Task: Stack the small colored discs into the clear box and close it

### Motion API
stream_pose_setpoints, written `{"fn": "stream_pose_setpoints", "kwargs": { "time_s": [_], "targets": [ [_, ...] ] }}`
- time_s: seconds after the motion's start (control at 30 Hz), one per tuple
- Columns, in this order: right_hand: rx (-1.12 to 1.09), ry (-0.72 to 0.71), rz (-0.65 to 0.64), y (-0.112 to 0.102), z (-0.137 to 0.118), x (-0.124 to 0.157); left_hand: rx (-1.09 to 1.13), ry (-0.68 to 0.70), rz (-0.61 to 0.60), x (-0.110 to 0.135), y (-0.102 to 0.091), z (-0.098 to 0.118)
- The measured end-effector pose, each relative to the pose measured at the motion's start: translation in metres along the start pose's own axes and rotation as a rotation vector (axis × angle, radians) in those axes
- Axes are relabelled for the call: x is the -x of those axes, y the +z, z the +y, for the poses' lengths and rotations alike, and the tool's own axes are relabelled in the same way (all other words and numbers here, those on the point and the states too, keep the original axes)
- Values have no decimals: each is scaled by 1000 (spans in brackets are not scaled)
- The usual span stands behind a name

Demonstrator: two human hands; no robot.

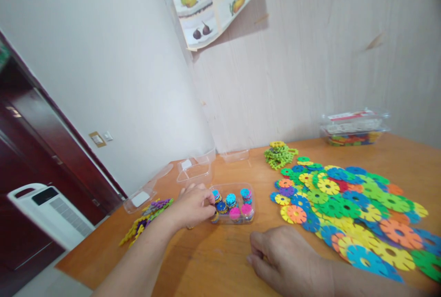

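Small notched discs (230,201) stand in short stacks, blue and pink tops showing, inside a clear tray (254,203) near the middle of the table (193,260). From the left, a loose pile of yellow and purple pieces (148,216) lies beside the left forearm, with clear plastic containers (196,170) behind it. Next comes the left hand (195,205), its fingers bent down at the tray's left edge, right by the nearest stacks; thumb and fingers look close together, but I cannot tell whether that grip has a disc in it. The step in hand seems to be placing or straightening discs at this end — a careful one, since the stacks stand close. The next move calls for a light, level touch that leaves the neighbouring stacks upright. Right of the tray, nearer the wearer, the right hand (284,255) is low over the table with curled fingers, its grip hidden, so I cannot tell if it holds anything. Beyond it spread a green pile (280,155), many larger flower-shaped discs (344,205) and a lidded clear box (354,129).
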State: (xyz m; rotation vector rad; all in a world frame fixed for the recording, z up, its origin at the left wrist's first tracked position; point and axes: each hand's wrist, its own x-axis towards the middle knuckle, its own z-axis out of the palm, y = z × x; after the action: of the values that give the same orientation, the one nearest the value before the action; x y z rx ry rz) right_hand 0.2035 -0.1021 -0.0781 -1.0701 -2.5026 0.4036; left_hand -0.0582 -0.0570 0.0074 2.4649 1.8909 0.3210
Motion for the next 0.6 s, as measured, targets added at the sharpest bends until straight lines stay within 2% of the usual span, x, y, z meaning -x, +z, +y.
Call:
{"fn": "stream_pose_setpoints", "kwargs": {
  "time_s": [0.33, 0.6],
  "targets": [
    [-16, -1, -10, 0, 0, 0, -124, -66, -193, -4, -14, 13],
    [-10, 4, -11, 0, 0, -1, -28, 40, -187, -3, -9, 8]
  ]
}}
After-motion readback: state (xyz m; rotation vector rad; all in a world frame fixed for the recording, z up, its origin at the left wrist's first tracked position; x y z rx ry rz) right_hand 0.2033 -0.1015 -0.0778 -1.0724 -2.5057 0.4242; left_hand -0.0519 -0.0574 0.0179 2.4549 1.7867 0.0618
